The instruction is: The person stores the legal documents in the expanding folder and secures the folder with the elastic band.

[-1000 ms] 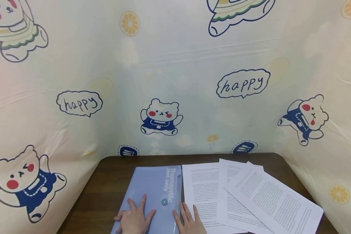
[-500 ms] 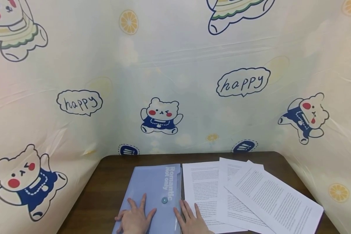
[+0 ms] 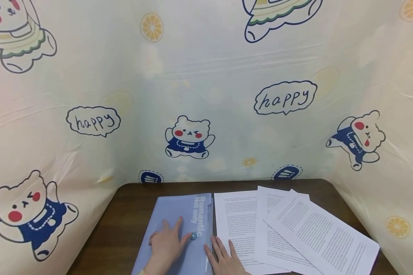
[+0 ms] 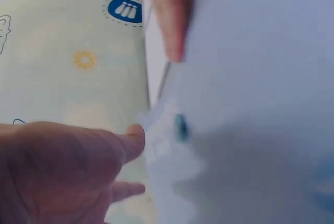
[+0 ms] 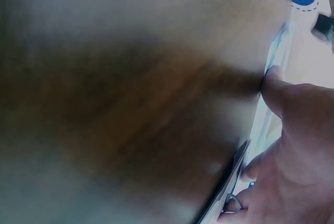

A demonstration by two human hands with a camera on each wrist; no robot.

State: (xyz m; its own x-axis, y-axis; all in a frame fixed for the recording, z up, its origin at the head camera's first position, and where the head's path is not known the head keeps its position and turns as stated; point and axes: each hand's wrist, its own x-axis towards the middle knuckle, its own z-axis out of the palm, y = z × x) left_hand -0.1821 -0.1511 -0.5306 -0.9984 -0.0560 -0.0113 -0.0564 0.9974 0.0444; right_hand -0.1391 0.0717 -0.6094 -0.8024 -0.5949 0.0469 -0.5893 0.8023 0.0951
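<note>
A translucent blue document folder (image 3: 180,206) with white lettering and a round teal button (image 3: 193,236) lies flat on the brown table. My left hand (image 3: 166,244) is over the folder with its fingers spread, the thumb close beside the button. The left wrist view shows this hand (image 4: 62,166) near the folder, whose button (image 4: 181,127) looks blurred there. Along the folder's right edge lies my right hand (image 3: 225,261), fingers extended, between the folder and the nearest printed sheet (image 3: 235,214). In the right wrist view, its thumb (image 5: 274,85) is right at the folder's edge.
Two more printed sheets, a middle one (image 3: 266,236) and a slanted one (image 3: 330,233), overlap on the right part of the table (image 3: 113,225). Behind and at both sides hangs a pale curtain (image 3: 220,91) with cartoon bears.
My left hand has moved forward and to the right over the folder, bringing its thumb near the button. My right hand has shifted slightly to the right along the folder's edge.
</note>
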